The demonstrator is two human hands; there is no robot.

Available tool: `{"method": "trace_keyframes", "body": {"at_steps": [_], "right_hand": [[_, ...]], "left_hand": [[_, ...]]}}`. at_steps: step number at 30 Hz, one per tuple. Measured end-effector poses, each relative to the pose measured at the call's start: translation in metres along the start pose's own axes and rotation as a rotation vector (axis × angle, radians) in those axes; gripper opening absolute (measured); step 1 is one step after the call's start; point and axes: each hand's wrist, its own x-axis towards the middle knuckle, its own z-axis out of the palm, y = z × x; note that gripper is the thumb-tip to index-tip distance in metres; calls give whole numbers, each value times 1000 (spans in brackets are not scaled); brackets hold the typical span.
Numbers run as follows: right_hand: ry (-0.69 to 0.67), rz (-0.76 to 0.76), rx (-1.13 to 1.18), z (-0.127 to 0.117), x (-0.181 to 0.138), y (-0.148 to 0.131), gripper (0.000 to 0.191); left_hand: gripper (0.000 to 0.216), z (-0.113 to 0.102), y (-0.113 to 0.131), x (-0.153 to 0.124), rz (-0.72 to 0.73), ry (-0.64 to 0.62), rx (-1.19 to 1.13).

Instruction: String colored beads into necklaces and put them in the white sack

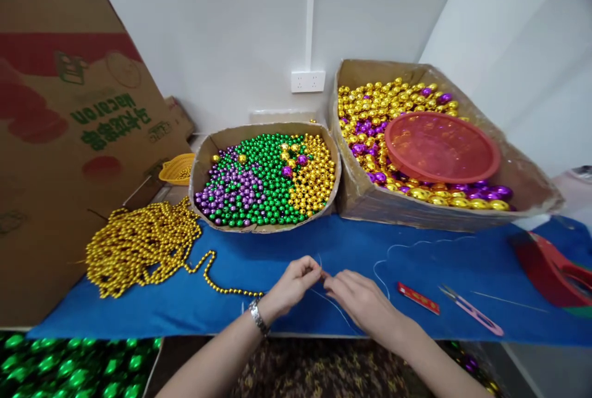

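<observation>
My left hand (296, 281), with a silver watch (258, 316) at the wrist, pinches a thin white thread (340, 311) over the front of the blue cloth. Fingertip to fingertip with it, my right hand (361, 302) is closed on the same thread. Whatever else lies between the fingertips is too small to make out. One end of a gold bead string (210, 268) runs up to my left wrist, from a heap of gold bead strings (143, 244) at the left. Right of my right hand lie a red packet (419, 298) and pink-handled thread snips (472, 310).
Behind my hands, a cardboard box (266, 230) holds purple, green and gold beads. A larger box (398, 210) of gold and purple beads carries a red basin (441, 148). A tall carton (60, 139) stands left. Red ribbon (550, 268) and a needle (509, 302) lie right.
</observation>
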Motion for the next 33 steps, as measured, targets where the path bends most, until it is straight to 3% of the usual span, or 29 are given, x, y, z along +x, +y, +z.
{"method": "trace_keyframes", "body": {"at_steps": [4, 12, 15, 18, 21, 23, 26, 30, 33], "right_hand": [[92, -29, 60, -13, 13, 10, 32], [-9, 43, 250, -16, 21, 12, 26], [3, 197, 480, -18, 19, 6, 27], [25, 435, 985, -12, 16, -3, 29], [205, 539, 1243, -1, 14, -11, 29], [266, 500, 1155, 6, 15, -15, 26], [256, 273, 728, 11, 18, -15, 19], [272, -53, 96, 13, 21, -9, 23], [239, -145, -50, 14, 21, -7, 25]], "left_hand": [[35, -1, 2, -5, -8, -145, -38], [31, -12, 5, -15, -5, -142, 148], [27, -16, 7, -17, 82, -41, 235], [26, -17, 4, -18, 161, 163, 326], [26, -16, -2, -18, 200, 295, 374], [26, -13, -3, -18, 239, 317, 401], [25, -10, -1, -19, 253, 279, 367], [33, -10, -1, -20, 72, 171, 42], [35, -11, -6, -18, -2, 163, -113]]}}
